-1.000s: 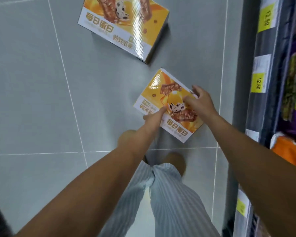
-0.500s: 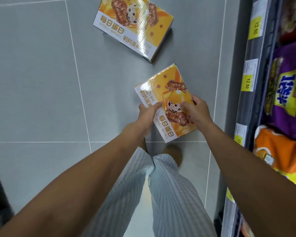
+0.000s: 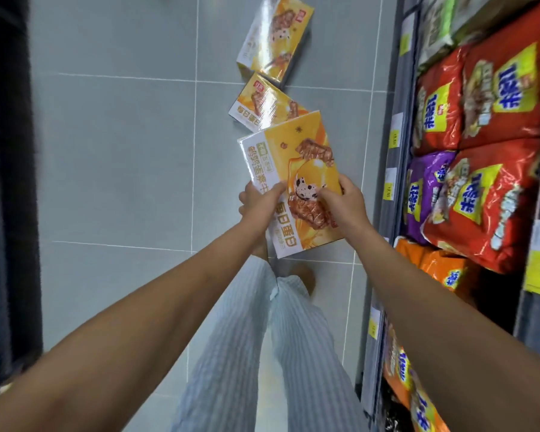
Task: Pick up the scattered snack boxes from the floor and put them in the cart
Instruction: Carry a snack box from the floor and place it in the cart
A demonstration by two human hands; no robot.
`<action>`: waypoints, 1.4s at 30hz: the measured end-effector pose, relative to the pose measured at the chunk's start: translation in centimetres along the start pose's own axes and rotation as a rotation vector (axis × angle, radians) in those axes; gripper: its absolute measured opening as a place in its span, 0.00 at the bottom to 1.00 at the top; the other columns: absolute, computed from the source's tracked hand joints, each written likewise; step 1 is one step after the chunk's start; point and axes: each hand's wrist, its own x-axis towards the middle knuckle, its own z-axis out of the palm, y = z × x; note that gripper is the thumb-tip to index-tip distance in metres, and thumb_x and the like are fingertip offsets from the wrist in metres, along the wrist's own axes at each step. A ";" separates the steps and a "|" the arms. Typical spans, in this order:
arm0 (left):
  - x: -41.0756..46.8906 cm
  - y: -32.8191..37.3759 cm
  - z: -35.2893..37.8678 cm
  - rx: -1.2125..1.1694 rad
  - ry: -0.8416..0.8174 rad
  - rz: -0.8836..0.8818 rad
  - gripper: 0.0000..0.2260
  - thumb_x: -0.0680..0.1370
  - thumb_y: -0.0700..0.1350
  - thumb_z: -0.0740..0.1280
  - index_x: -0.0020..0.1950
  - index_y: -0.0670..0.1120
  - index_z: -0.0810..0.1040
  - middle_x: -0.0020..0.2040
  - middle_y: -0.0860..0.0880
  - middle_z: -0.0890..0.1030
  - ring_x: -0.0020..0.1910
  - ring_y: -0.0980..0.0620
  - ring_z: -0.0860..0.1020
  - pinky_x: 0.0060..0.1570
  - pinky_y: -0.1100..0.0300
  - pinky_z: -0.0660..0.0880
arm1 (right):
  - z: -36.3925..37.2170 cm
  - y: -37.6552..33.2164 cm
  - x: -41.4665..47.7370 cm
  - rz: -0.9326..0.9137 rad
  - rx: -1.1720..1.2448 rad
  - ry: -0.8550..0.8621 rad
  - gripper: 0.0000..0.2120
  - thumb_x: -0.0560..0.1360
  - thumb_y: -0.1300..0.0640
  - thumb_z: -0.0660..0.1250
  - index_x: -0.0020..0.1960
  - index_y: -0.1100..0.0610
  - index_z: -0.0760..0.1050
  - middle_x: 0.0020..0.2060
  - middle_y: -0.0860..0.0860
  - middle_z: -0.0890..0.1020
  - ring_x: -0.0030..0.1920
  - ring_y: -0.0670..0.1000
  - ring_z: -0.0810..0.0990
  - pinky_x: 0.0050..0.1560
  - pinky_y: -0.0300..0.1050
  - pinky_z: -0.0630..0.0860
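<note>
Left hand (image 3: 258,202) and right hand (image 3: 345,204) each had a clenched grip on the flat glossy film-wrapped box (image 3: 289,169), above matte grey tile floor (image 3: 122,151). Two more boxes (image 3: 273,40) lay beyond, possibly touching.

Bare forearms without sleeves, loose trousers (image 3: 293,353) in fine pale blue-and-white vertical stripes, bare feet (image 3: 303,275).

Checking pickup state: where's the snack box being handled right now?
Centre of the head view, the held snack box is lifted off the floor, gripped by the left hand and right hand, overlapping a second box on the tiles, left of the shelf.
</note>
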 end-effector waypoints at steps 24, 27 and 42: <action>-31.1 -6.8 -24.0 -0.576 0.409 0.172 0.22 0.69 0.57 0.65 0.59 0.51 0.67 0.63 0.46 0.70 0.62 0.44 0.73 0.62 0.45 0.73 | 9.5 -14.7 -31.6 -0.373 -0.382 -0.488 0.12 0.74 0.62 0.64 0.57 0.56 0.76 0.47 0.48 0.82 0.44 0.44 0.81 0.41 0.37 0.76; -33.6 -10.2 -27.5 -0.625 0.488 0.193 0.19 0.73 0.55 0.66 0.61 0.53 0.66 0.63 0.47 0.68 0.63 0.45 0.71 0.64 0.45 0.71 | 12.9 -14.6 -35.6 -0.396 -0.423 -0.555 0.14 0.72 0.60 0.65 0.58 0.55 0.76 0.49 0.51 0.83 0.48 0.50 0.83 0.48 0.47 0.80; -50.2 -37.2 -45.4 -1.196 0.739 0.243 0.22 0.80 0.44 0.62 0.71 0.49 0.58 0.58 0.47 0.77 0.47 0.47 0.80 0.53 0.47 0.78 | 33.3 -4.6 -65.2 -0.635 -0.655 -0.960 0.13 0.77 0.61 0.62 0.60 0.57 0.75 0.50 0.51 0.81 0.42 0.44 0.79 0.33 0.33 0.74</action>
